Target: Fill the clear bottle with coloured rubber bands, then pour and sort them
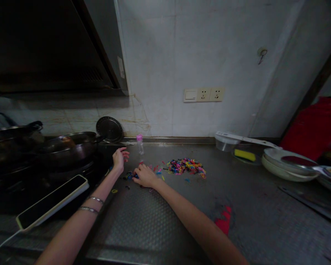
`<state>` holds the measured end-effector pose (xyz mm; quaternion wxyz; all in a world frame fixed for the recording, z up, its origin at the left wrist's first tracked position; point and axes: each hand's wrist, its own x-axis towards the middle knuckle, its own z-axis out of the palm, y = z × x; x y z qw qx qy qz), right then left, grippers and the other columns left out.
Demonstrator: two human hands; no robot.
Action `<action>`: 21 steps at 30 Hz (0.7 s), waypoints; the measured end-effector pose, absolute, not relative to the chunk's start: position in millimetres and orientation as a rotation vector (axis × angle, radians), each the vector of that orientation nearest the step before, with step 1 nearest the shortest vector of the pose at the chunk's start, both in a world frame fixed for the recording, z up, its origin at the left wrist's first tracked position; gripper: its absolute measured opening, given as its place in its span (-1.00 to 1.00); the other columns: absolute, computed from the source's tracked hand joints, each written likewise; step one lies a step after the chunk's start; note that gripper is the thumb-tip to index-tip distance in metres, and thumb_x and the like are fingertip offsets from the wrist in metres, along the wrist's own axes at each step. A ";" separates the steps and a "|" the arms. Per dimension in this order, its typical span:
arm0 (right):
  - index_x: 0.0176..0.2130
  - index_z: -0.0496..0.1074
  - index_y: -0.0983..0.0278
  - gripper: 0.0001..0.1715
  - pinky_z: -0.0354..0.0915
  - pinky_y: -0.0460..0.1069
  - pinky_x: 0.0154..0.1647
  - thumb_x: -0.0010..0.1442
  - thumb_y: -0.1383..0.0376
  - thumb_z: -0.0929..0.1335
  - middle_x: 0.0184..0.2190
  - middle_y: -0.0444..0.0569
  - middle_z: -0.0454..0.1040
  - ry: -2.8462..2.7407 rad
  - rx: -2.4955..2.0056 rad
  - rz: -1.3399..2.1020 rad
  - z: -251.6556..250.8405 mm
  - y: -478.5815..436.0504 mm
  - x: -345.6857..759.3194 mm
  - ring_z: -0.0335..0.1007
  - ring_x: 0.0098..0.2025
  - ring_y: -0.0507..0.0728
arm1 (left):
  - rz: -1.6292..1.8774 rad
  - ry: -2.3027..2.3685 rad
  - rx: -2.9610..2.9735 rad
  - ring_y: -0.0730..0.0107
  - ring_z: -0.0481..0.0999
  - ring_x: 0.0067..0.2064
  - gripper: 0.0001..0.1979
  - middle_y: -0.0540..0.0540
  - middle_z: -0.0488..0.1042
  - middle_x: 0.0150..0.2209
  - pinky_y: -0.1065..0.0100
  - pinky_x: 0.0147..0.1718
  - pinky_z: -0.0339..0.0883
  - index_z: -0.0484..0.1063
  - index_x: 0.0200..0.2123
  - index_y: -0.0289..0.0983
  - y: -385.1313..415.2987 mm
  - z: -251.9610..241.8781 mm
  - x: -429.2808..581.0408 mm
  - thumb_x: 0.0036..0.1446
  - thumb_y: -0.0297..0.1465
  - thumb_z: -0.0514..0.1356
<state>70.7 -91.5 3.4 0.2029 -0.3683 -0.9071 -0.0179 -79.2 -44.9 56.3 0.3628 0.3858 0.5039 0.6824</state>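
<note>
My left hand point(120, 160) is raised at the left side of the steel counter, its fingers loosely bent and apart with nothing visible in them. My right hand point(145, 176) lies low over the counter, fingers spread and bent down at a small group of dark blue and black plastic clips point(128, 175); its fingertips are partly hidden. To its right spreads a larger heap of small, multicoloured loop-shaped clips point(185, 166). A few loose ones lie between the two groups, and a yellow clip point(114, 191) sits nearer me. Behind my hands stands a small clear bottle point(141, 148) with a pink cap.
At left, a phone point(53, 200) with a cable lies by the stove and a pan point(71, 147). A round metal lid point(109, 129) leans on the wall. At right are a plastic tub point(223, 144), yellow sponge point(245, 155), stacked bowls point(287, 171) and a knife point(309, 202).
</note>
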 end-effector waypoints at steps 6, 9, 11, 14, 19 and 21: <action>-0.16 0.30 0.31 -0.70 0.32 0.02 -0.30 0.19 0.19 0.18 -0.23 0.10 0.41 -2.636 -1.101 -0.141 9.7 -92.2 68.2 0.39 -0.21 0.18 | 1.685 1.306 1.128 0.55 0.27 -0.66 -0.67 -0.02 0.36 -0.59 0.55 -0.75 0.04 0.35 -0.32 -0.35 -49.8 50.4 -69.6 -0.04 -0.27 -0.07; -0.14 0.29 0.31 -0.73 0.31 0.01 -0.32 0.18 0.26 0.18 -0.25 0.11 0.45 -2.676 -1.125 -0.164 15.5 -94.9 70.8 0.43 -0.25 0.18 | 1.600 1.300 1.180 0.55 0.27 -0.67 -0.67 -0.02 0.36 -0.60 0.55 -0.75 0.04 0.36 -0.34 -0.35 -56.0 50.8 -67.2 -0.02 -0.24 -0.05; -0.12 0.28 0.31 -0.73 0.30 0.00 -0.31 0.18 0.28 0.18 -0.26 0.11 0.47 -2.677 -1.159 -0.157 19.9 -94.1 77.6 0.44 -0.26 0.18 | 1.501 1.274 1.213 0.54 0.27 -0.67 -0.62 -0.03 0.36 -0.60 0.54 -0.76 0.03 0.37 -0.35 -0.36 -61.9 52.9 -66.4 -0.01 -0.18 -0.04; -0.11 0.27 0.29 -0.71 0.26 -0.02 -0.31 0.18 0.25 0.19 -0.28 0.12 0.48 -2.609 -1.247 -0.136 29.0 -86.3 98.8 0.44 -0.25 0.19 | 1.392 1.273 1.305 0.54 0.25 -0.68 -0.62 -0.03 0.35 -0.61 0.54 -0.77 0.01 0.38 -0.40 -0.36 -71.9 57.2 -67.8 -0.02 -0.14 0.01; -0.10 0.28 0.32 -0.70 0.19 -0.05 -0.28 0.20 0.27 0.16 -0.28 0.15 0.48 -2.395 -1.470 -0.117 50.5 -63.7 162.6 0.40 -0.23 0.17 | 1.007 1.467 1.609 0.52 0.19 -0.72 -0.73 -0.03 0.34 -0.68 0.52 -0.79 -0.10 0.41 -0.55 -0.33 -90.7 61.7 -88.2 -0.14 -0.21 0.18; -0.12 0.29 0.33 -0.70 0.16 -0.07 -0.25 0.22 0.28 0.14 -0.28 0.13 0.47 -2.159 -1.628 -0.107 58.1 -56.9 192.1 0.38 -0.21 0.13 | 0.912 1.513 1.755 0.49 0.22 -0.69 -0.75 -0.03 0.35 -0.69 0.51 -0.76 -0.05 0.41 -0.62 -0.31 -100.5 60.7 -103.4 -0.20 -0.21 0.23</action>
